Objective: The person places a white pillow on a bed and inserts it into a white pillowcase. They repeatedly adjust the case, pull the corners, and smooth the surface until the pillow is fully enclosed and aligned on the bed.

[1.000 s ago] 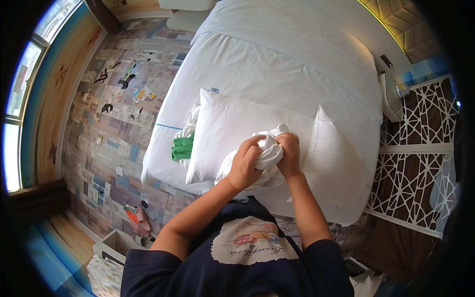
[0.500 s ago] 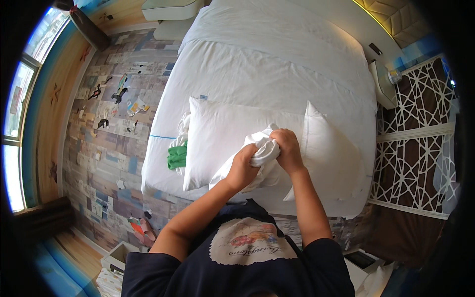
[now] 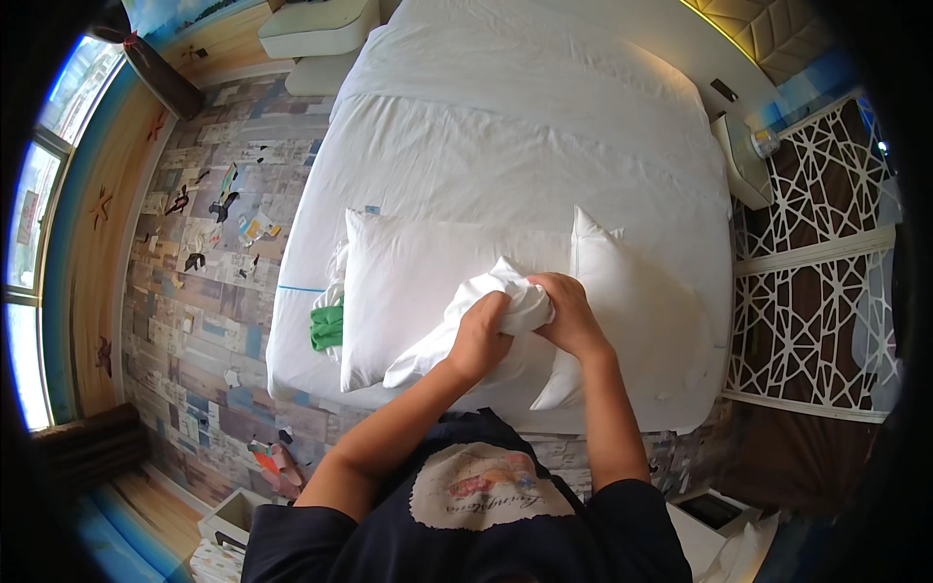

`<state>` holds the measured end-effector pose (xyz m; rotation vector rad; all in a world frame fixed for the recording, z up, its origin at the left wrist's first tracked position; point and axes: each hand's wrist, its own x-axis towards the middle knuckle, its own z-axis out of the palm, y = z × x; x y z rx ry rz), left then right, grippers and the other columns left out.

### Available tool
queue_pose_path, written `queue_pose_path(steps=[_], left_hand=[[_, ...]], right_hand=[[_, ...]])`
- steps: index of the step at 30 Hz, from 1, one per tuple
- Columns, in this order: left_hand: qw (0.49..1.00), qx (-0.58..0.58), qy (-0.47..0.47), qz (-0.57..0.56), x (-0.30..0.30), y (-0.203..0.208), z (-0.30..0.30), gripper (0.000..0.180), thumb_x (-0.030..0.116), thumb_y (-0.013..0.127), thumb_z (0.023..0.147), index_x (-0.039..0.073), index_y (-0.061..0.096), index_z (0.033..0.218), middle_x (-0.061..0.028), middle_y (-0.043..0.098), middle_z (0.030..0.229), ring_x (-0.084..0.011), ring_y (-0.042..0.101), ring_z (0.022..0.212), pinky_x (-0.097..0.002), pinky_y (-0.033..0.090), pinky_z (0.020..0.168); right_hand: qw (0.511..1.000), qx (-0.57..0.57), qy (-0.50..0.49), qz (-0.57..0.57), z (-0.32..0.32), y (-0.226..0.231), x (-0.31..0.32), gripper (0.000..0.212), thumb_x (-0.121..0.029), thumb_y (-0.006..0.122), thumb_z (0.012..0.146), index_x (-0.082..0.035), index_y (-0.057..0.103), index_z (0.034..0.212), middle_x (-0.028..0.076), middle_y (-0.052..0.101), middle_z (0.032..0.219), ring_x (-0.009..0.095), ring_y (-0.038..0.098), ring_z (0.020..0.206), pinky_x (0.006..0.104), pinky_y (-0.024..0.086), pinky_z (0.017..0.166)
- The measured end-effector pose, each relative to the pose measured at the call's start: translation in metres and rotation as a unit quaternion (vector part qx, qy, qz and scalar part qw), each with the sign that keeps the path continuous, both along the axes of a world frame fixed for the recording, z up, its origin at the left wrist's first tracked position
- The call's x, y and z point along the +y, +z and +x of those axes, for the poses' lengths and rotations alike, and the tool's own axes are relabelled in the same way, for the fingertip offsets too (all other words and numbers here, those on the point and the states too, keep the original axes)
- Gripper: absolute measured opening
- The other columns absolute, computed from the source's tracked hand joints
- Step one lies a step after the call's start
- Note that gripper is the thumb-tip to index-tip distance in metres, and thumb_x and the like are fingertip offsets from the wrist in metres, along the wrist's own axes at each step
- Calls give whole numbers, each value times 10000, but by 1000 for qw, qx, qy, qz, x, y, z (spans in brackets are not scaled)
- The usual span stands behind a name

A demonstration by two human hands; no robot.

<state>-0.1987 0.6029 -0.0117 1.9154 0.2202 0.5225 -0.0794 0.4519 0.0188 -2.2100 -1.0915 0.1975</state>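
A white pillowcase (image 3: 457,335), gathered into bunched folds, is between my two hands above the bed. My left hand (image 3: 483,335) grips its near left side with the thumb on top. On its right edge, my right hand (image 3: 571,316) is closed on the cloth, fingertips partly hidden by folds. Beneath and behind it lies a plump white pillow (image 3: 398,262). A second white pillow (image 3: 637,311) rests to the right, one corner pointing up. Green fabric (image 3: 327,328) and crumpled white cloth (image 3: 335,277) lie at the left pillow's outer edge.
The bed (image 3: 515,146) has a white sheet. Scraps and dark bits (image 3: 225,199) litter the patchwork floor (image 3: 204,330) on the left. A white lattice screen (image 3: 807,321) and a bedside cabinet (image 3: 739,160) stand right. Near me is an open white drawer (image 3: 233,515).
My view has shifted slightly, so the bed and pillows sit lower and further left. My hands still hold the pillowcase, and its bunched folds have changed shape.
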Motion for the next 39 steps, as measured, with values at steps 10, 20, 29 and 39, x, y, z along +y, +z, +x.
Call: queue_pose_path(steps=[10,20,29,39], left_hand=[[977,108,172,-61,1,0,41,266,-6,676,822,17,560,1060,-234,668,883,-420,654,826,-428,517,745],[965,111,233,-43,23,-7,68,264,19,663,788,-5,558,1029,-263,653,900,-450,640,845,-451,504,753],[972,118,205,6,24,35,102,208,41,637,807,-5,535,982,-254,656,906,-459,630,869,-472,495,748],[981,69,148,101,20,1,54,243,-1,659,798,-27,519,995,-246,616,1004,-477,600,944,-479,500,755]], right_hand=[[923,-142,-252,-252,130,-69,-33,603,-377,745,882,-89,534,1368,121,617,1331,315,539,1290,617,278,1120],[951,-183,-249,14,88,-86,-67,60,-69,706,819,-65,681,873,101,666,898,321,631,911,424,477,833],[959,-164,-132,191,-25,-7,-15,201,8,720,775,-58,675,960,86,610,835,312,596,853,442,450,811],[969,-185,-103,129,-14,-37,10,147,-59,741,776,-86,686,909,28,596,794,235,603,792,395,424,799]])
